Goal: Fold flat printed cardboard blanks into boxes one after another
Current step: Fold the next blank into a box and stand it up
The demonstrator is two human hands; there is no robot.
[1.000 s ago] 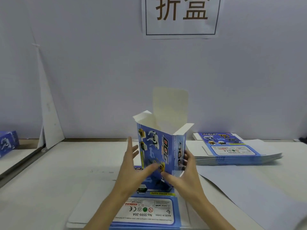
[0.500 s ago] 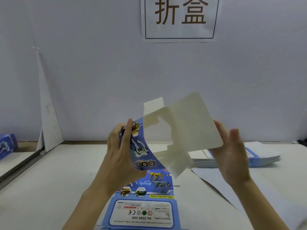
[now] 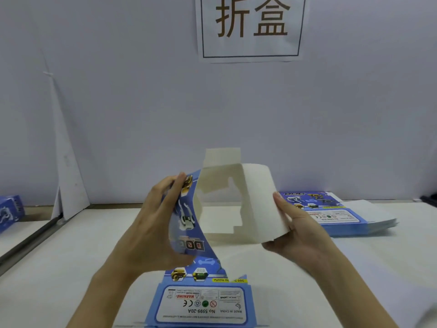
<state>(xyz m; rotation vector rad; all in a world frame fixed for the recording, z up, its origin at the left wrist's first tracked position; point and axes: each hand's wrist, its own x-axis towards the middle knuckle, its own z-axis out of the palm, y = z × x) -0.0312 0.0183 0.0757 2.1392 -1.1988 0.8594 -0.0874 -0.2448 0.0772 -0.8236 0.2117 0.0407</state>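
A half-formed blue printed box [image 3: 189,214] is held in the air above the table, its open end turned toward me so the white inside shows. My left hand [image 3: 151,223] grips its blue printed side wall, thumb below and fingers over the top edge. My right hand [image 3: 298,230] holds the large white flap [image 3: 262,200] on the right side. Below them a flat blue blank [image 3: 203,301] with a white warning label lies at the table's near edge.
A stack of flat blue blanks [image 3: 331,214] lies on the white table [image 3: 71,268] at the right, on a sheet of white paper. A folded blue box [image 3: 9,211] sits at the far left. A white wall with a printed sign [image 3: 250,27] stands behind.
The box stood upright on the table a second ago; it has been lifted and tipped so its open end faces me. My hands shifted from its lower front to its two sides.
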